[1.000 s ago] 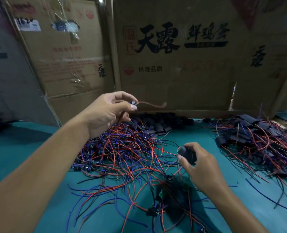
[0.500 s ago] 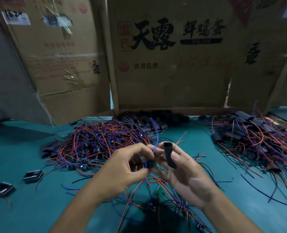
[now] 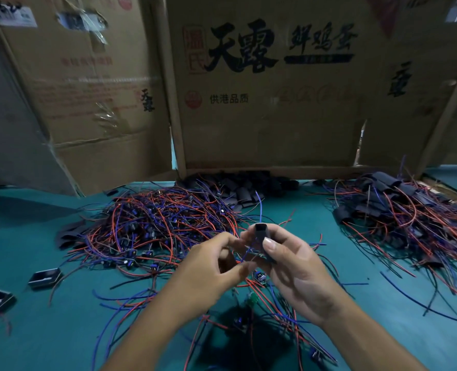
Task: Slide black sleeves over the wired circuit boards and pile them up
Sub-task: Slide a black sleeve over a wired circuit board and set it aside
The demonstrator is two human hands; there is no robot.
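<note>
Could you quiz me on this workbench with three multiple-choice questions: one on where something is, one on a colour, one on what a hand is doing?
1. Where does the pile of sleeved boards lie?
A. at the table's right
B. at the near left corner
C. inside a box

2. What colour is the table?
A. white
B. teal
C. yellow

3. What is the right hand doing?
A. lying flat on the table
B. gripping a black sleeve
C. pointing at the cardboard

Answers:
1 A: sleeved pieces with red and blue wires are heaped at the right.
2 B: the bare surface is teal.
3 B: thumb and fingers curl round the sleeve, facing the left hand.
</note>
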